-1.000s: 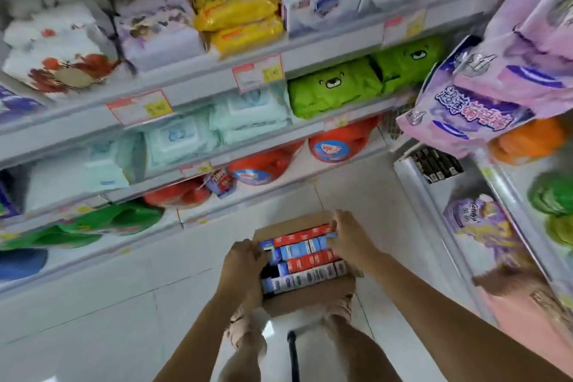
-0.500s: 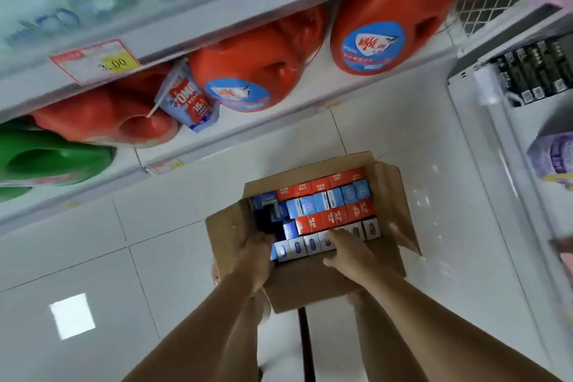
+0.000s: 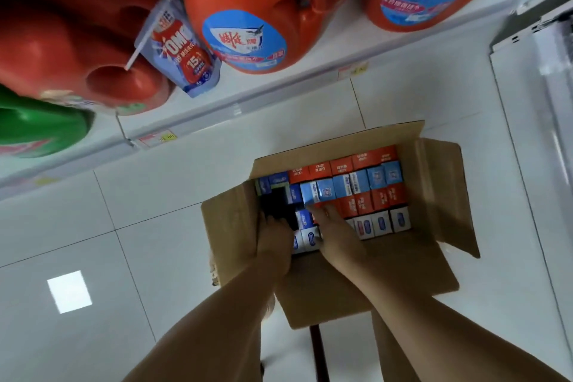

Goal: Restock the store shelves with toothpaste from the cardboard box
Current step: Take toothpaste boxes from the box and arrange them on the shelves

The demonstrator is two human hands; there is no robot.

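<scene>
Head view: a steep look down at an open box [image 3: 440,195] under both forearms, with its flaps spread so the contents can be reached from above.
Toothpaste: cartons [image 3: 356,186] stand on end in tight rows of red, blue and white. Packed this way, probably, so every top shows and one can be drawn straight up. None is out of the box yet.
Left grip [image 3: 274,239]: it sits at the near left corner, fingers dipping into a dark gap where no cartons stand. The tips are hidden, so I cannot tell whether it holds anything. It may be steadying the box or feeling for a loose carton.
Right grip [image 3: 336,232]: the fingers lie fairly straight over the carton tops and touch them. They curl round nothing that shows.
Cartons to grips: the white row lies under and between the two grips. A blue carton [image 3: 310,195] touches the right fingertips, and the red back row is well beyond them.
Gap: just ahead of the left grip, it seems the only slack for getting fingers round a carton.
Shelf [image 3: 279,87]: beyond the grips, this bottom tier holds red jugs [image 3: 257,9], not toothpaste. The restocking spot is likely out of view.
</scene>
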